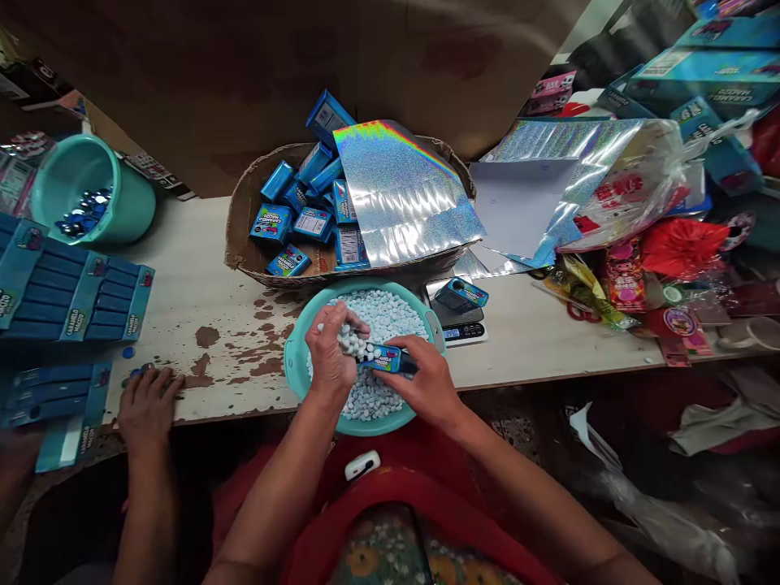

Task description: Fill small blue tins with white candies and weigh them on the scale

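Note:
My left hand (332,349) is cupped around a handful of small pale blue and white candies (354,343), tipped toward a small blue candy container (386,358). That container lies on its side in my right hand (430,380), gripped between thumb and fingers, with its mouth facing the candies. Both hands are above a turquoise basin (293,349) full of the same candies. Just right of the basin, a similar container with an open top (461,293) sits on a digital scale (472,331), whose display is lit.
Behind the basin, a cut-down carton (240,219) holds several blue containers and a shiny holographic sheet (408,195). A turquoise bucket (137,203) and stacked display boxes (73,284) stand left. Another person's hand (148,404) rests at the table edge. Wrappers and bags (627,187) crowd the right.

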The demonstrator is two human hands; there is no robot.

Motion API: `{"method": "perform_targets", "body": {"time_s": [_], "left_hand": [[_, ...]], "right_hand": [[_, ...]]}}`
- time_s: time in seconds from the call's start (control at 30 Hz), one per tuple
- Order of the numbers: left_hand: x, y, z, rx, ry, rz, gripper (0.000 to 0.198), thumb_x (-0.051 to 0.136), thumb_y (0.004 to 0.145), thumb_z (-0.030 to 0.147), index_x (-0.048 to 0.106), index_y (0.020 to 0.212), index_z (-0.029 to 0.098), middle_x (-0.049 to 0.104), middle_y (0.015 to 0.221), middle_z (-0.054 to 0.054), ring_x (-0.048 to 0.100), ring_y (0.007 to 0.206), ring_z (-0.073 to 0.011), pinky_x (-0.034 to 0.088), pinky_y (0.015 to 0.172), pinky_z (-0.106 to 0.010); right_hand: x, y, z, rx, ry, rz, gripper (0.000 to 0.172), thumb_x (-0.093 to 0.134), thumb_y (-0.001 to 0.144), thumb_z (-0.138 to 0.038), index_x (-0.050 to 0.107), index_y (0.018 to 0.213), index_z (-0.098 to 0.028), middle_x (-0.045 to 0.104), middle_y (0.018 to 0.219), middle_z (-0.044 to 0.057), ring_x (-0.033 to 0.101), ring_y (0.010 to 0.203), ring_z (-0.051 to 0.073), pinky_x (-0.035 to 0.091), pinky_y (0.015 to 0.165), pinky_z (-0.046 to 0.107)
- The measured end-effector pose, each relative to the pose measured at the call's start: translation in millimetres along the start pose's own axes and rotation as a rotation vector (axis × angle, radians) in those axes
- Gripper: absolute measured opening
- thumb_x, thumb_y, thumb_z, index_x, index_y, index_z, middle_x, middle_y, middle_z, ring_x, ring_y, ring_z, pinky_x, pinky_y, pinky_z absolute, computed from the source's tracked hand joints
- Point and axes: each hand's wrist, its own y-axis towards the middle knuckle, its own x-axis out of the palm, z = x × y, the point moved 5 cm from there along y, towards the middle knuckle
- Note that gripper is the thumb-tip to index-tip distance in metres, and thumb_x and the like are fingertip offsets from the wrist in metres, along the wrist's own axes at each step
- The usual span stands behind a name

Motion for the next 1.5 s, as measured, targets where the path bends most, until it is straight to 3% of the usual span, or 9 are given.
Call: {"method": "perform_targets", "body": {"time_s": [0.8, 1.07, 1.37, 1.5], "left_hand": [[9.4, 5.5, -3.3, 0.062, 0.133, 0.025, 0.028, 0.063, 0.082, 0.036, 0.053, 0.064, 0.016, 0.053, 0.059, 0.002, 0.056, 0.055, -0.0119, 0.045, 0.058, -0.026], [14.1, 3.4, 0.7, 0.088, 0.102, 0.031, 0.038, 0.059, 0.084, 0.038, 0.051, 0.055, 0.016, 0.052, 0.054, 0.0, 0.058, 0.057, -0.014, 0.049, 0.063, -0.029], [18.0, -0.1, -6.1, 0.041, 0.102, -0.037, 0.03, 0.054, 0.086, 0.039, 0.054, 0.065, 0.017, 0.051, 0.051, 0.003, 0.053, 0.045, -0.0112, 0.05, 0.059, -0.028], [22.7, -5.6, 7.6, 0.102, 0.08, -0.11, 0.029, 0.052, 0.087, 0.039, 0.055, 0.068, 0.018, 0.053, 0.055, 0.002, 0.05, 0.043, -0.0106, 0.051, 0.06, -0.031]], "right_hand": [[-12.6, 14.9, 4.0, 0.001, -0.007, 0.003, 0.033, 0.078, 0.071, -0.025, 0.061, 0.1, -0.023, 0.068, 0.096, 0.003, 0.063, 0.092, 0.022, 0.045, 0.08, 0.036], [-14.1, 17.2, 6.1, 0.04, 0.026, 0.018, 0.032, 0.078, 0.072, -0.025, 0.061, 0.099, -0.023, 0.068, 0.095, 0.002, 0.063, 0.092, 0.022, 0.046, 0.08, 0.036], [-9.4, 15.9, 10.8, 0.091, 0.097, 0.03, 0.032, 0.078, 0.07, -0.022, 0.062, 0.098, -0.024, 0.068, 0.094, 0.003, 0.063, 0.091, 0.022, 0.047, 0.081, 0.037], [-16.1, 11.4, 12.4, 0.108, 0.172, 0.056, 0.031, 0.078, 0.071, -0.022, 0.063, 0.098, -0.023, 0.068, 0.096, 0.003, 0.063, 0.091, 0.021, 0.049, 0.081, 0.035]]}}
